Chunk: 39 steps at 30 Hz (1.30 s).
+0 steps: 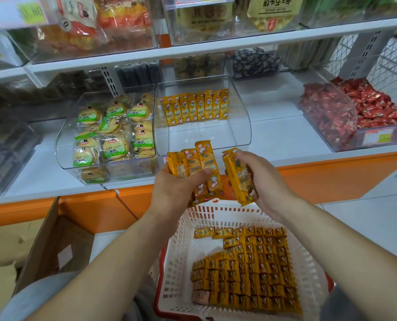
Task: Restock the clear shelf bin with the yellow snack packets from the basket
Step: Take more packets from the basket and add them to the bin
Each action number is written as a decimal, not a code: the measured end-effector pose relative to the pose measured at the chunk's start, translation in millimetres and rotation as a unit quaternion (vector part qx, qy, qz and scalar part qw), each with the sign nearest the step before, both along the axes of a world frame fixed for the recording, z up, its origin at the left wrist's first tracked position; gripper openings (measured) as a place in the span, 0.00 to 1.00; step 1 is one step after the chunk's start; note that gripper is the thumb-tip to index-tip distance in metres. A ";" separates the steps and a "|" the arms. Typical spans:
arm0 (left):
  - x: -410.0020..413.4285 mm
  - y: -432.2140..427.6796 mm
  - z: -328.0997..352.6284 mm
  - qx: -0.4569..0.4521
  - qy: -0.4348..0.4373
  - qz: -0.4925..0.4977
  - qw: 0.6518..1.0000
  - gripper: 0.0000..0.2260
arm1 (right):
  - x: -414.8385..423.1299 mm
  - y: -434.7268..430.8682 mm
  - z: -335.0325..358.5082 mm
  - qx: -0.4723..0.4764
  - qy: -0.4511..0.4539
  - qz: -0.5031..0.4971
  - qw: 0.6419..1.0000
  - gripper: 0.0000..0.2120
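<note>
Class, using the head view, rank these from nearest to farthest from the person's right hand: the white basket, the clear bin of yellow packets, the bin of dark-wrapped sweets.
1. white basket, directly below the right hand.
2. clear bin of yellow packets, on the shelf ahead, slightly left.
3. bin of dark-wrapped sweets, at the back of the shelf, beyond that bin.

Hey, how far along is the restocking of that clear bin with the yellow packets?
Early. One row of yellow packets stands at the back of the clear bin. The left hand holds several more, the right hand one or two. The basket holds many more.
</note>
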<state>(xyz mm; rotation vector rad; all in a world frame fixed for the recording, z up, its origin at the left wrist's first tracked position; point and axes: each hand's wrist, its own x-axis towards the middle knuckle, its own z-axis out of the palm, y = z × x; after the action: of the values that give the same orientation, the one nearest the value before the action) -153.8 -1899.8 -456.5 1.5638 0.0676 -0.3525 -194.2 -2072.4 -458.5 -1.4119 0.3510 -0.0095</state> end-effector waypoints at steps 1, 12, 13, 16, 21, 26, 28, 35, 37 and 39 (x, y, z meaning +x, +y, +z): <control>1.4 1.7 1.3 0.005 -0.005 0.007 1.000 0.15 | 1.7 0.5 2.2 0.050 0.008 -0.013 0.999 0.13; 67.1 54.8 45.1 0.146 -0.127 0.049 0.980 0.10 | 82.8 -5.6 36.2 -0.085 -0.100 -0.017 0.991 0.11; 71.7 63.2 44.0 0.158 -0.141 0.061 0.975 0.11 | 101.1 -1.1 38.2 -0.105 -0.109 -0.016 0.988 0.12; 84.8 81.8 37.1 0.183 -0.156 0.075 0.968 0.11 | 162.5 12.8 31.1 -0.155 -0.128 -0.004 0.980 0.10; 103.1 89.6 27.0 0.161 -0.168 0.062 0.970 0.12 | 266.2 32.1 1.1 -0.252 -0.096 0.009 0.963 0.14; 114.6 92.2 14.6 0.137 -0.168 0.059 0.974 0.13 | 327.6 47.1 -29.4 -0.372 -0.074 -0.013 0.925 0.12; 119.5 94.2 10.0 0.125 -0.161 0.063 0.977 0.13 | 340.4 52.2 -39.7 -0.373 -0.063 -0.011 0.926 0.11; 126.9 96.5 -0.4 0.113 -0.135 0.081 0.981 0.16 | 354.4 57.1 -56.4 -0.398 -0.062 -0.027 0.915 0.09; 126.6 95.0 1.1 0.121 -0.134 0.083 0.980 0.17 | 348.8 55.3 -53.3 -0.390 -0.054 -0.029 0.919 0.11; 126.3 93.2 2.9 0.129 -0.134 0.084 0.979 0.17 | 335.2 52.3 -43.9 -0.403 -0.048 -0.022 0.914 0.16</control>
<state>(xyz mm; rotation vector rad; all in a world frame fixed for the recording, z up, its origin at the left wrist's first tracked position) -27.5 -1806.6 -453.6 1.8360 0.0357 0.0035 141.0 -2020.0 -502.4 -2.2125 0.3076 -0.2884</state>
